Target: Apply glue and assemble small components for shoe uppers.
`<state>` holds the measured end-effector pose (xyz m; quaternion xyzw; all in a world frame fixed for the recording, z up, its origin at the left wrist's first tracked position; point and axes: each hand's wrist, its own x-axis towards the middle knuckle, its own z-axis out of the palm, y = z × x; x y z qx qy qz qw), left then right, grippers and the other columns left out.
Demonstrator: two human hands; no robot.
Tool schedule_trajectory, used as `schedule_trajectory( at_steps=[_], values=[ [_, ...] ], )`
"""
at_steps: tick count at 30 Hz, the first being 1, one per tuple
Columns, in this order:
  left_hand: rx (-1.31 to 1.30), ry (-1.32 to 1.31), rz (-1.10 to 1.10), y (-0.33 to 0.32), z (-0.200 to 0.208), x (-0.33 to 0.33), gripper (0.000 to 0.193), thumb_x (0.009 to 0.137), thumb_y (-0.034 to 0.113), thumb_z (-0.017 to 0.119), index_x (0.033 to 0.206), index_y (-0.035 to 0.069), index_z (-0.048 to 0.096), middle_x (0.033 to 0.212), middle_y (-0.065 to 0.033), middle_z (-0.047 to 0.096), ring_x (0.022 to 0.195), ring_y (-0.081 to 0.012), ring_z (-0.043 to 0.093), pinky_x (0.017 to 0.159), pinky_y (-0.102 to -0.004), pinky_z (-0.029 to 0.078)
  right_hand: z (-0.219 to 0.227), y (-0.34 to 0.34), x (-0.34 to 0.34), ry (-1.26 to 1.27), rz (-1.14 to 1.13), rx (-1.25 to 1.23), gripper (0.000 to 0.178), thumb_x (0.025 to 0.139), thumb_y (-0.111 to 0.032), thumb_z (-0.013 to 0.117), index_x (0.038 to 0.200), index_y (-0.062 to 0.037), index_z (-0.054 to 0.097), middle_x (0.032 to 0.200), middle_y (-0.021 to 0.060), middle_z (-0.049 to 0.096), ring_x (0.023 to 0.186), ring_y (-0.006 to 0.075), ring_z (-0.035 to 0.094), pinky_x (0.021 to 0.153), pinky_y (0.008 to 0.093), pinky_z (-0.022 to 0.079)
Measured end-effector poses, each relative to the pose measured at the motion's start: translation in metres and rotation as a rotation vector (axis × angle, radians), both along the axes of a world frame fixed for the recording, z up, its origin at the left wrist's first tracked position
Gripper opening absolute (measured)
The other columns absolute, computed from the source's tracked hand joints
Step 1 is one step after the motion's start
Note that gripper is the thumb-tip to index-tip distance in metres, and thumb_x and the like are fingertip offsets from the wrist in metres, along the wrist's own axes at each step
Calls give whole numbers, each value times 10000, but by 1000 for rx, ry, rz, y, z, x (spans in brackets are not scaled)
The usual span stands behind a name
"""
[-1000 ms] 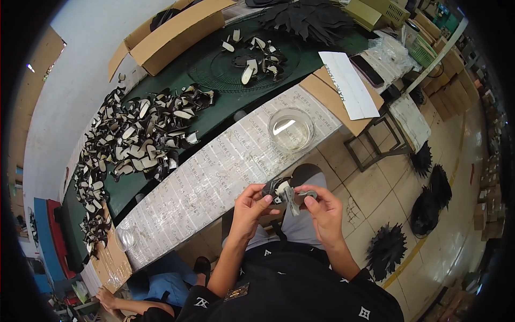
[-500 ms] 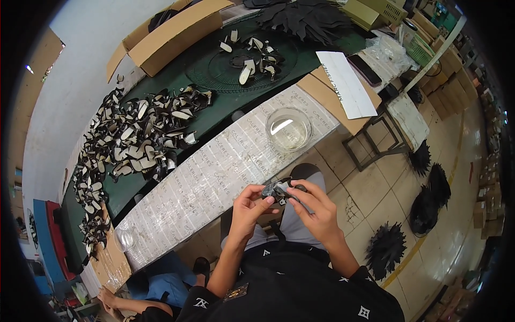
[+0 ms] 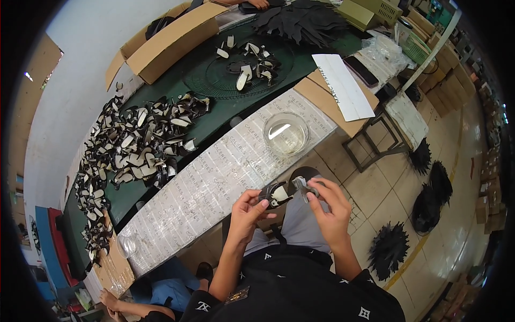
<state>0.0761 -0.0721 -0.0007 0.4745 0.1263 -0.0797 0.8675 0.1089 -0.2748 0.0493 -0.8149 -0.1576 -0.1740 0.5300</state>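
My left hand (image 3: 249, 210) is closed on a small black shoe piece (image 3: 276, 196) with a pale, rounded tab, held above my lap. In my right hand (image 3: 328, 206), thumb and fingers pinch a thin dark-grey strip (image 3: 302, 188) with a lighter, shiny face. A narrow gap shows between the two pieces. Just beyond my hands, on the near table (image 3: 212, 182) wrapped in clear plastic, stands a round clear container (image 3: 287, 134). Many similar black pieces with pale tabs lie in a long pile (image 3: 137, 142) on the dark green table.
A few more pieces lie on a round wire grille (image 3: 206, 83). Behind it are an open cardboard box (image 3: 177, 43) and black cut sheets (image 3: 300, 21). Cardboard with white paper (image 3: 343, 88) covers the table's right end. Black bundles (image 3: 387, 251) lie on the floor. Another person's hands (image 3: 110, 300) show lower left.
My right hand has moved slightly right, drawing the grey strip away from the black shoe piece in my left hand. Another person's hand has appeared at the top edge.
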Motion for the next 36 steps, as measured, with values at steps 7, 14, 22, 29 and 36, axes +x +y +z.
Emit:
schedule_trajectory(
  at_steps=[7, 14, 22, 29, 36],
  values=[
    [-65, 40, -16, 1, 4, 0, 171, 925, 82, 588, 1082, 19, 562, 1012, -74, 652, 898, -137, 642, 717, -311, 598, 8, -2, -6, 273, 101, 271, 238, 856, 23, 651, 1092, 49, 648, 1094, 116, 617, 904, 141, 624, 746, 234, 539],
    [-52, 37, 10, -2, 4, 1, 104, 926, 80, 589, 1008, 21, 563, 968, -92, 661, 870, -138, 653, 696, -306, 602, 4, 12, -10, 277, 166, 179, 269, 846, 15, 667, 1114, 29, 651, 1090, 117, 618, 877, 134, 631, 724, 239, 558],
    [-68, 39, 30, -1, 2, 2, 86, 923, 81, 598, 978, 25, 561, 941, -88, 662, 835, -125, 653, 695, -309, 605, 1, 17, -11, 192, 173, 83, 282, 820, 28, 683, 1100, 9, 660, 1075, 125, 624, 843, 159, 655, 677, 254, 584],
    [-65, 49, 47, -1, -1, 1, 86, 933, 92, 589, 980, 29, 555, 947, -98, 669, 861, -152, 670, 694, -308, 606, -8, 9, -10, 56, 65, -31, 273, 826, 20, 680, 1097, 11, 645, 1044, 125, 602, 781, 182, 647, 664, 270, 569],
    [-93, 79, 31, 1, -3, 0, 111, 945, 125, 578, 987, 27, 548, 976, -137, 669, 889, -242, 694, 684, -309, 609, 0, 3, -7, 90, -33, 18, 257, 823, 41, 671, 1080, 29, 657, 1067, 129, 625, 864, 177, 661, 695, 266, 588]
  ],
)
